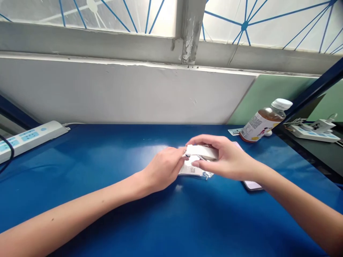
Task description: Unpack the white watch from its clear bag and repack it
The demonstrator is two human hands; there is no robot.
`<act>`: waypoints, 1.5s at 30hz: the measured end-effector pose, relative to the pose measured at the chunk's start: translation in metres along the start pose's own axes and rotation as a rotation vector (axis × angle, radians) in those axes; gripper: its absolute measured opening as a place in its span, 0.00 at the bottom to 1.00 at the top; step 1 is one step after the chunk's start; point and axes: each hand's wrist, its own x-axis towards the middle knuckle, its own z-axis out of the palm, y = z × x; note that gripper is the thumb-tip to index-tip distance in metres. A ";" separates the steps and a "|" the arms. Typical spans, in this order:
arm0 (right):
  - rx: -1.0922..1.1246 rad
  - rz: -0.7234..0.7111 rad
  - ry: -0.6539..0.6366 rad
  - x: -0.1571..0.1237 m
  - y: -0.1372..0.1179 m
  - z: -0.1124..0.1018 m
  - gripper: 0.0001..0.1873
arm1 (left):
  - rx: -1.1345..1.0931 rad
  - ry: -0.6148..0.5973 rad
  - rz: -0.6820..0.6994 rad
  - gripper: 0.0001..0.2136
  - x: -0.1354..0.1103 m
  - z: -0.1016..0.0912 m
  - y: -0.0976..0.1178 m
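My right hand [223, 157] is wrapped round a white elongated object [200, 151], thumb below and fingers above. A thin light strand, perhaps a cable, runs along its underside. My left hand [166, 167] is closed in a pinch at the object's left end, where a small white piece with a dark spot shows. What exactly the left fingers grip is mostly hidden. Beneath both hands, a clear plastic packet [195, 170] with a white printed label lies on the blue table [115, 214].
Right of my right hand lies a phone [253, 185], partly covered by the wrist. Behind it stand a drink bottle [264, 123] and a small card [234, 131]. Power strips lie at the left [32, 137] and far right [313, 132]. A wall [125, 92] borders the table's back.
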 end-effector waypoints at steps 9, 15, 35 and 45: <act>0.053 -0.208 0.333 0.034 0.001 0.003 0.09 | -0.996 -0.130 -0.405 0.19 0.010 -0.008 0.013; 0.316 -0.128 0.276 0.043 0.014 0.017 0.10 | -1.338 -0.372 -0.452 0.20 0.006 -0.004 0.019; 1.208 0.255 0.017 0.055 0.027 0.022 0.25 | -1.471 -0.172 -0.738 0.16 0.008 0.012 0.012; 1.202 0.298 -0.127 0.055 0.033 0.022 0.25 | -1.518 -0.256 -0.604 0.16 0.010 0.009 0.010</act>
